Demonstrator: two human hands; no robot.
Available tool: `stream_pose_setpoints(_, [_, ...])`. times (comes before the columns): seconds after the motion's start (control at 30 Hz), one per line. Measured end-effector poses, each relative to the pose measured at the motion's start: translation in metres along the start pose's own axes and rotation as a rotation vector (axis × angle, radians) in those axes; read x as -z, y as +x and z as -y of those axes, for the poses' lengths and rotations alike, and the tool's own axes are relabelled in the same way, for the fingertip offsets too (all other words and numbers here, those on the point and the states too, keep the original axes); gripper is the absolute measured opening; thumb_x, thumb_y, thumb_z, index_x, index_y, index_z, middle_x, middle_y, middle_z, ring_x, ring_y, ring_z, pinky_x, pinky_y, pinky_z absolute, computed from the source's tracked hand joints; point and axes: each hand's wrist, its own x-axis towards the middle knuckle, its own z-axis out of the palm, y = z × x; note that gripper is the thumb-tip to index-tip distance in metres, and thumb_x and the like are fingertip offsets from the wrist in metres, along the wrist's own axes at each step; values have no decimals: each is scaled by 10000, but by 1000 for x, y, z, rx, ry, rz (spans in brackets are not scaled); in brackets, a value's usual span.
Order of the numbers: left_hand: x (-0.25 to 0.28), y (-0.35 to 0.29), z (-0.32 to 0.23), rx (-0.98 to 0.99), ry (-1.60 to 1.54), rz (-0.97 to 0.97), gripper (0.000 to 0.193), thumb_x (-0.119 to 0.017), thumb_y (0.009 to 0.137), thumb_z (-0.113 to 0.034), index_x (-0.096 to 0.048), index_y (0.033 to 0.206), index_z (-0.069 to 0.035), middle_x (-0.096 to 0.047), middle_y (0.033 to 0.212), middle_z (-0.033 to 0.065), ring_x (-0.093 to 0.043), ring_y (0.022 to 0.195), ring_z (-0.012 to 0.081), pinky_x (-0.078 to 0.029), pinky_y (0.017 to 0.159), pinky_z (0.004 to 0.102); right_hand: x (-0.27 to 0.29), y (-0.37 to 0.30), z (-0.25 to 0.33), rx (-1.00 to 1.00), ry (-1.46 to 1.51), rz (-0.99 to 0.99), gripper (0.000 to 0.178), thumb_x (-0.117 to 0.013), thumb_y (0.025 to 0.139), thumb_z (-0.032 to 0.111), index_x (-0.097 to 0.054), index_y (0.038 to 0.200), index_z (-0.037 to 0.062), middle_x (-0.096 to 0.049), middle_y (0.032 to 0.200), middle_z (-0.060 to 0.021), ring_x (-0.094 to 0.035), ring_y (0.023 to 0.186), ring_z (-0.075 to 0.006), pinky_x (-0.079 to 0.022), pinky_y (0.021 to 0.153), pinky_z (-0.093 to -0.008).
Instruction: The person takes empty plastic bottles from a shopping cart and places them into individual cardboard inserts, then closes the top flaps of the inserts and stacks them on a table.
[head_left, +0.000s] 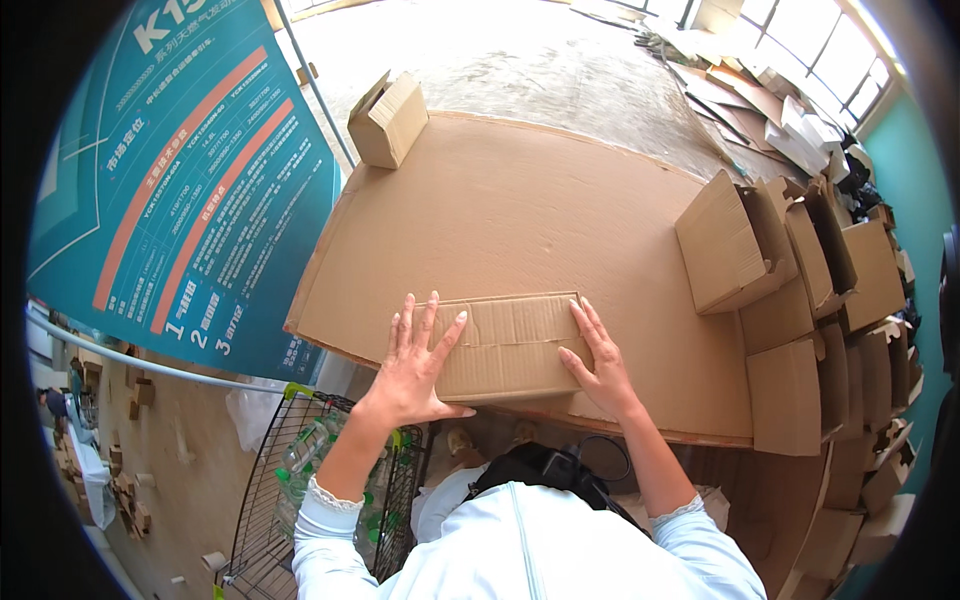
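Observation:
A closed brown cardboard box [510, 350] lies at the near edge of a cardboard-covered table [520, 210], its long side running left to right. My left hand [415, 370] rests on the box's left end, fingers spread over its top and thumb along the near side. At the other end, my right hand [600, 365] lies against the right edge with its fingers apart and stretched forward. Both palms touch the box, and neither hand wraps around it. The underside of the box is hidden.
A small open carton [392, 120] stands at the table's far left corner. Several open cartons [735, 245] crowd the right side. Left of me is a black wire cart [270, 500] holding plastic bottles, below a teal banner [190, 200]. Flattened cardboard [735, 85] lies on the far floor.

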Motion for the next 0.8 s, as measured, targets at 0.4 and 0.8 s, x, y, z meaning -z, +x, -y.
stream_pose_setpoints(0.4, [-12, -9, -6, 85, -332, -262, 1146, -877, 501, -299, -330, 1497, -151, -226, 1474, 283, -284, 1322, 531, -309, 1111, 564, -11, 49, -11, -71, 643, 78, 671, -603, 912, 189, -341, 1514, 52, -451, 1470, -122, -438, 1328, -195, -322, 1110, -334])
stream_pose_setpoints(0.8, [-10, 24, 72, 546, -342, -606, 1007, -901, 515, -239, -430, 1392, -84, -295, 1420, 251, -341, 1271, 487, -368, 1045, 564, -117, 290, 10, 118, 558, 352, 414, -601, 963, 273, -613, 1318, 60, -675, 1158, -28, -578, 1055, -89, -459, 922, -250])
